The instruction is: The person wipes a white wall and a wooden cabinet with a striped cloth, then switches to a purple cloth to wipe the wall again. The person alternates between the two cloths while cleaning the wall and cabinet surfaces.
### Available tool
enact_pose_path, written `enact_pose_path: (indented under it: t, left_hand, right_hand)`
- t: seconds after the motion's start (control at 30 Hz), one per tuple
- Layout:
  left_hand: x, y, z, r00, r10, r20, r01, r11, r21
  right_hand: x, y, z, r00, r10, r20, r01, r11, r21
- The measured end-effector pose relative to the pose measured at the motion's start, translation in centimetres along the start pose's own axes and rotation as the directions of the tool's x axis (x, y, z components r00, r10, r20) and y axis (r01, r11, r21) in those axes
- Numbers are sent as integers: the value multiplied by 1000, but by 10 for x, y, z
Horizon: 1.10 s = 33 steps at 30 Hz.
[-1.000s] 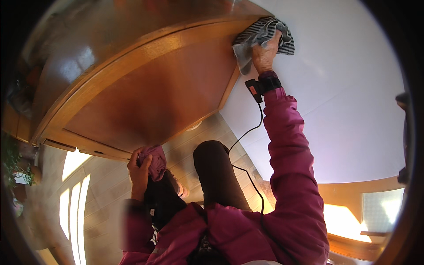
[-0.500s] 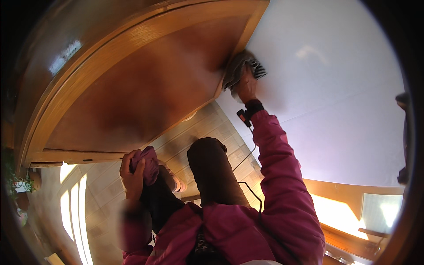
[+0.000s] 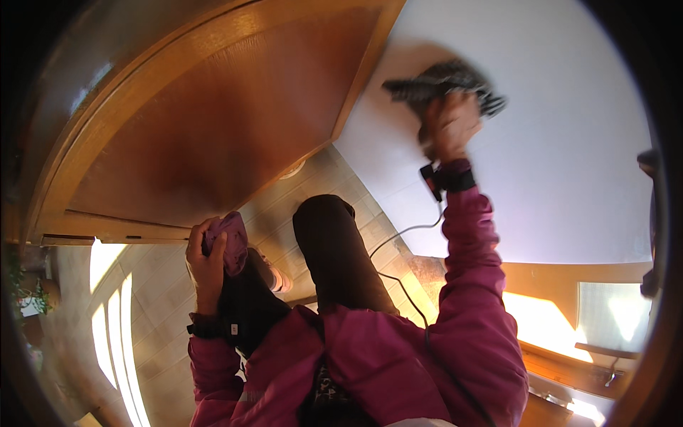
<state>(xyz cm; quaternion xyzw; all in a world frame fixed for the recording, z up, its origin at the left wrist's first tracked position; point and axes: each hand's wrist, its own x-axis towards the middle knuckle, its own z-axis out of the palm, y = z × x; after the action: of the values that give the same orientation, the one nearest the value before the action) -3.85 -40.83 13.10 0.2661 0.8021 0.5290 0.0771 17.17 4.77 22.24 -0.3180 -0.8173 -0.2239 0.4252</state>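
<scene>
My right hand [image 3: 453, 127] is stretched out over the white wall [image 3: 569, 171] at the upper right, closed on a dark cloth [image 3: 455, 77] with a striped edge. Motion smears both the hand and the cloth. At the lower left, my left hand [image 3: 206, 263] grips a bunched purple cloth [image 3: 229, 245] at the bottom edge of a brown wooden door [image 3: 213, 121]. Whether this hand also touches the door, I cannot tell. A black band with a small device sits at my right wrist, and a dark band at my left.
A black cable [image 3: 405, 292] hangs between my right wrist and my body. My legs in dark trousers [image 3: 334, 256] stand above a tiled floor [image 3: 167, 299]. A potted plant [image 3: 39, 295] is at the far left. Sunlit wooden furniture [image 3: 555, 370] lies at the lower right.
My right hand has moved right with the dark cloth, away from the door's edge and onto the white wall area. My left hand keeps the purple cloth near the door's bottom edge.
</scene>
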Motion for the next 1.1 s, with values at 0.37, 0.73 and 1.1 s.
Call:
enact_pose_path:
  t: [0.37,0.73,1.1]
  left_hand:
    - [0,4,3,1000,14,-8,-14,999,33]
    - [5,3,9,999,23,36,-27,994,101]
    - [-1,-1,8,994,103,47,-105,994,31]
  right_hand:
    - [71,2,14,911,-409,56,403,854,-327]
    - [-164,30,76,780,-387,491,293,920,260]
    - [-96,93,-91,931,-277,238,323,928,-184]
